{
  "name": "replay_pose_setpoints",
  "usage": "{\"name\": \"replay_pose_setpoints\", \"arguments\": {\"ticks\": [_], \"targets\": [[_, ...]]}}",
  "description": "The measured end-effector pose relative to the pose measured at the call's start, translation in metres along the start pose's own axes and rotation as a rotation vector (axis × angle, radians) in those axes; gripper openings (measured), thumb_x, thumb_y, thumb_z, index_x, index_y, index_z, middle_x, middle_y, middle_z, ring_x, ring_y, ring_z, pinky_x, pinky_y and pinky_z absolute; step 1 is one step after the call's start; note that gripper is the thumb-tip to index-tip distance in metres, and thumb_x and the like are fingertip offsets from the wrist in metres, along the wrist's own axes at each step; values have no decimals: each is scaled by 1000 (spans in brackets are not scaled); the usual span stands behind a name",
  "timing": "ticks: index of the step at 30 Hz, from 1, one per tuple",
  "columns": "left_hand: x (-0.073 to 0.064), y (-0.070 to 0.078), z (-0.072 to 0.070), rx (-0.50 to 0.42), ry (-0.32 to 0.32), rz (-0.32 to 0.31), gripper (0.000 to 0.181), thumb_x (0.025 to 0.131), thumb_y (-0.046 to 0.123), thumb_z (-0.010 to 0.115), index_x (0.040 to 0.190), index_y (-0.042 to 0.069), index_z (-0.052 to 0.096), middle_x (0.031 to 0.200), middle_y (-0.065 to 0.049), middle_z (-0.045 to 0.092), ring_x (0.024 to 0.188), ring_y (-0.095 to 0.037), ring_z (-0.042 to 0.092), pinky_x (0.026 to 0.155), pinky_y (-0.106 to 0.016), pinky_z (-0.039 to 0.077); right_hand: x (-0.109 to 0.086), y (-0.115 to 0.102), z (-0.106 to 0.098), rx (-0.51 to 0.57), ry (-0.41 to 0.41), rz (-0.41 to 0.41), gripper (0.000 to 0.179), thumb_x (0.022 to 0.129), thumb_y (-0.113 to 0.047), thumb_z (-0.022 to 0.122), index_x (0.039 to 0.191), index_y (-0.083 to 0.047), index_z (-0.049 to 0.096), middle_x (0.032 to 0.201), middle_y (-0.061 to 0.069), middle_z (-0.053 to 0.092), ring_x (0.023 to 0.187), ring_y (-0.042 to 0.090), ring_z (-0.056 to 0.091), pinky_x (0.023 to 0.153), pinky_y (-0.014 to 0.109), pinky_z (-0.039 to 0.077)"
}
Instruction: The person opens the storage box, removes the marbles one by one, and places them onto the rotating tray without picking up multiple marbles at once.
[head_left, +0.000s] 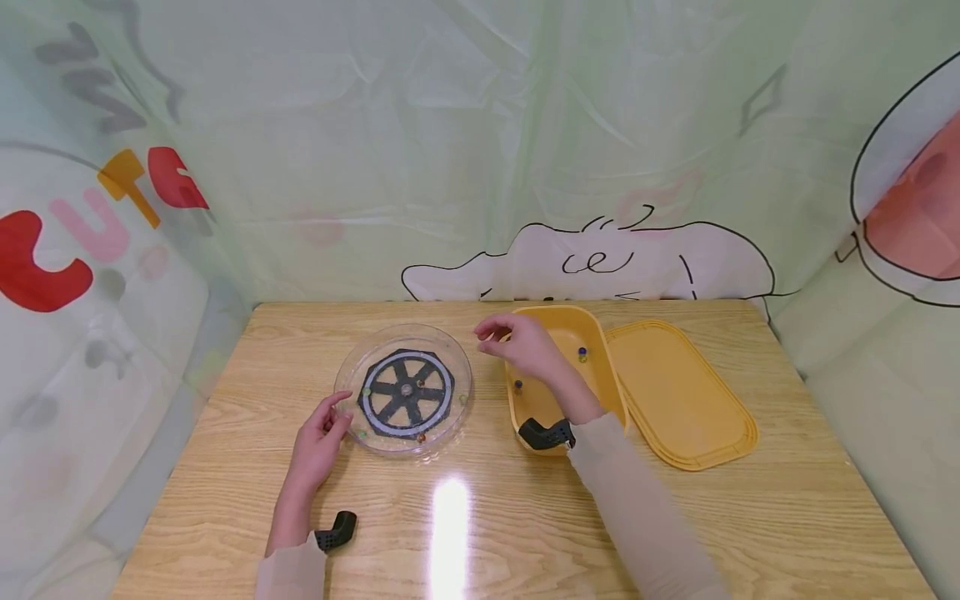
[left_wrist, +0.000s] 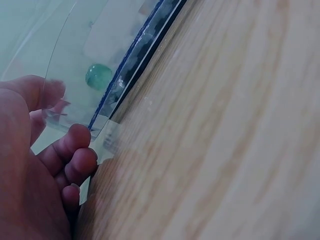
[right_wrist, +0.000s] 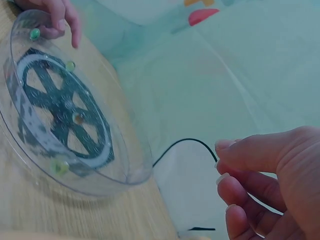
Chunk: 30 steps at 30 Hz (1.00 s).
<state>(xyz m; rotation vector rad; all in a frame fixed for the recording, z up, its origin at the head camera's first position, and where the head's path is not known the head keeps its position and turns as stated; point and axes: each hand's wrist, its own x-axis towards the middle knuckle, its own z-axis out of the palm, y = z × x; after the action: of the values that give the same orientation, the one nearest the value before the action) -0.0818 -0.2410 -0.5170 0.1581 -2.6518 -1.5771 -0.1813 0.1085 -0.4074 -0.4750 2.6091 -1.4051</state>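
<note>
A clear round dish (head_left: 463, 367) with a dark spoked wheel pattern (head_left: 407, 390) inside stands left of centre. Several small glass marbles lie in it, among them a green marble (left_wrist: 98, 76). My left hand (head_left: 318, 446) holds the dish's left side, its curled fingers (left_wrist: 80, 162) against the wall. My right hand (head_left: 528, 346) is raised over the left edge of a yellow tub (head_left: 551, 315), thumb and fingers bent towards each other. Nothing shows between these fingertips (right_wrist: 225, 179). In the tub lie a dark marble (head_left: 518, 385) and a blue-and-yellow marble or pair (head_left: 582, 354).
A yellow lid (head_left: 686, 396) lies flat on the wooden table (head_left: 795, 492), against the tub's right side. Printed curtains (head_left: 360, 150) hang behind the table and at both sides. A black wrist device (head_left: 337, 531) sits on each forearm.
</note>
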Motion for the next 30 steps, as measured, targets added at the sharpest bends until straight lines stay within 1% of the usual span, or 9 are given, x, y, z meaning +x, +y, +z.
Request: {"name": "replay_pose_setpoints", "arguments": {"ticks": [4, 11, 16, 24, 26, 30], "targets": [[1, 1, 0, 1, 2, 10, 32, 102, 20, 57, 134, 18, 59, 81, -7, 45, 69, -20, 44, 61, -28, 35, 1, 8, -12, -20, 28, 19, 21, 93, -16, 72, 111, -7, 71, 103, 5, 68, 94, 23, 59, 76, 33, 49], [1, 2, 0, -2, 1, 16, 32, 102, 20, 57, 135, 18, 59, 81, -7, 45, 68, -20, 43, 59, -28, 34, 3, 25, -28, 27, 75, 33, 21, 91, -10, 73, 110, -2, 71, 103, 10, 69, 93, 26, 60, 76, 35, 49], [1, 3, 0, -5, 3, 10, 32, 102, 19, 57, 134, 18, 59, 81, -7, 45, 68, -20, 43, 60, -28, 34, 6, 39, -35, 15, 102, 41, 20, 90, -8, 73, 110, -2, 71, 102, 10, 69, 92, 25, 60, 78, 33, 48], [0, 1, 0, 2, -4, -13, 33, 103, 22, 57, 135, 19, 59, 84, -7, 43, 73, -21, 44, 63, -28, 35, 9, 54, -37, -8, 105, 69, 19, 90, -7, 74, 108, -2, 72, 102, 10, 68, 93, 26, 59, 81, 37, 48], [-1, 0, 1, 5, -2, -12, 33, 103, 23, 57, 135, 19, 59, 84, -7, 44, 74, -22, 44, 64, -28, 35, 10, 60, -35, -4, 100, 80, 20, 89, -7, 74, 108, -2, 72, 102, 10, 68, 93, 26, 59, 79, 35, 48], [-1, 0, 1, 5, 1, -6, 33, 103, 23, 57, 135, 18, 59, 83, -8, 44, 73, -22, 45, 64, -28, 35, 14, 73, -29, 33, 74, 127, 19, 89, -6, 74, 108, -2, 72, 101, 12, 69, 90, 28, 60, 70, 31, 48]]}}
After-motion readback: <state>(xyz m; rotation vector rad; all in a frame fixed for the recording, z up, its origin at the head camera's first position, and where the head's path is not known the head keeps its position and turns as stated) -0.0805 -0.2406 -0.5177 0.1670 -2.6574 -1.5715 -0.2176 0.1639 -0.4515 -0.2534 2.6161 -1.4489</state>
